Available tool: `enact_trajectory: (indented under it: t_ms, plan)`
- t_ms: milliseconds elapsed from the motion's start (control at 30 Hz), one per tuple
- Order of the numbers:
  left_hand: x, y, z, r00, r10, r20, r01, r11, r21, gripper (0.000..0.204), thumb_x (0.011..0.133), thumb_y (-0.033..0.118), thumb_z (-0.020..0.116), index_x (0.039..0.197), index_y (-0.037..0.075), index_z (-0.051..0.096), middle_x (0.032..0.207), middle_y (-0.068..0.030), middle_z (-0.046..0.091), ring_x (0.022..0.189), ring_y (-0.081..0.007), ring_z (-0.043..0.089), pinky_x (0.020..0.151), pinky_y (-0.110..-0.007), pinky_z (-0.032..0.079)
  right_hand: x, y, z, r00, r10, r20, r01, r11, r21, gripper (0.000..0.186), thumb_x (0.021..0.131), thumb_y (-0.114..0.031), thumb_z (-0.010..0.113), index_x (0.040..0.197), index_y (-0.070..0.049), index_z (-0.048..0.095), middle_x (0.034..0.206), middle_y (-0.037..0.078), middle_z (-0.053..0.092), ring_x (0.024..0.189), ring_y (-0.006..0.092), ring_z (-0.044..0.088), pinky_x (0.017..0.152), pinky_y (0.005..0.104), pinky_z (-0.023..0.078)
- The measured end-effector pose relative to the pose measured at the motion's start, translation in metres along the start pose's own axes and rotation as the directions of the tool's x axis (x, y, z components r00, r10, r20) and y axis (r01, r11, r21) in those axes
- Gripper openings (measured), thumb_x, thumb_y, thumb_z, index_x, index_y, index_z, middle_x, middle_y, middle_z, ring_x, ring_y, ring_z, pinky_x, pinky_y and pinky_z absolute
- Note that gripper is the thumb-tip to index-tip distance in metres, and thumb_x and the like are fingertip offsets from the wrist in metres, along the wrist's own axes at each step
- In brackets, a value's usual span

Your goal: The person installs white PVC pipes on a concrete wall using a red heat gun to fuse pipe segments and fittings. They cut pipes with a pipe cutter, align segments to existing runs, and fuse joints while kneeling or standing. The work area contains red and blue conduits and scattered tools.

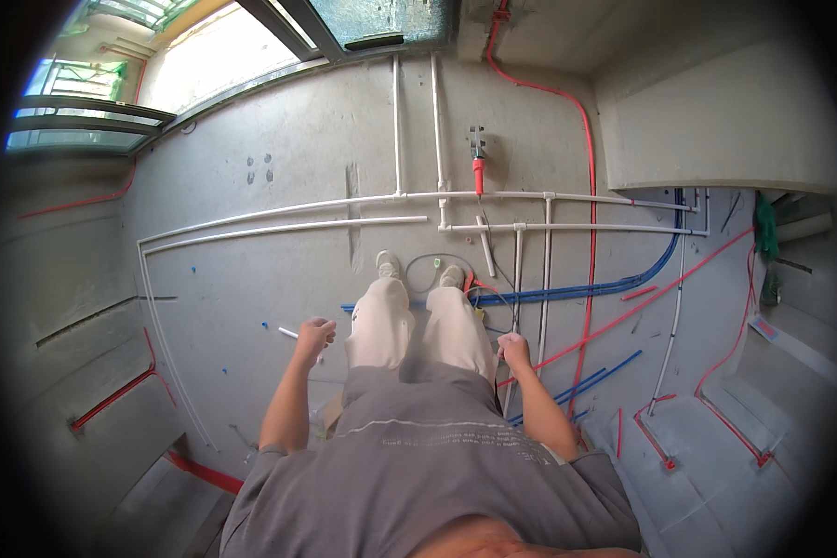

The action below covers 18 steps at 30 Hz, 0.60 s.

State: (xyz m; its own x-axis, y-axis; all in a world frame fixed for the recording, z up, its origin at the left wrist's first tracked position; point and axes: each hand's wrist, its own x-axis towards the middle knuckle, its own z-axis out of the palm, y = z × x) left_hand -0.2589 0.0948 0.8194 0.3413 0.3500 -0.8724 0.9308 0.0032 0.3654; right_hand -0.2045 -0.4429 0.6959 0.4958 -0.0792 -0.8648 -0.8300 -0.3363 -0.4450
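White, short, slim pipe [288, 332] is seen at the left hand [315, 335]; its fingers are curled narrow, but whether the pipe is gripped cannot be told. Beyond the feet, a red-handled, metal-headed tool [478, 174] is noted. The right hand's [513, 350] fingers are bent inward; any hold cannot be determined. Farther right, thin blue tubes [623, 362] are laid.

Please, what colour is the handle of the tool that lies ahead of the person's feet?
The handle is red; the head view shows it best.
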Motion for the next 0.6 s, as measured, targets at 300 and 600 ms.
enact_trajectory:
  t_ms: [300,600]
  plan:
    - [0.296,0.085,0.105,0.96,0.213,0.181,-0.255,0.932,0.258,0.035,0.099,0.029,0.071,0.11,-0.003,0.079,0.09,-0.0111,0.078,0.085,-0.0199,0.07,0.082,-0.035,0.056,0.205,0.021,0.101,0.982,-0.018,0.188,0.04,0.992,-0.118,0.021,0.1,-0.019,0.066,0.087,-0.003,0.067,0.069,0.005,0.066,0.059,0.0141,0.06,0.057,0.031,0.048]
    - [0.736,0.191,0.345,0.772,0.621,0.134,-0.629,0.718,0.297,0.08,0.092,0.042,0.076,0.15,-0.009,0.053,0.122,-0.0293,0.074,0.117,-0.0394,0.071,0.103,-0.044,0.053,0.532,0.09,0.245,0.944,0.127,0.304,-0.197,0.957,0.212,0.035,0.104,-0.038,0.069,0.115,-0.005,0.067,0.102,0.006,0.071,0.09,0.0154,0.068,0.083,0.0311,0.053]
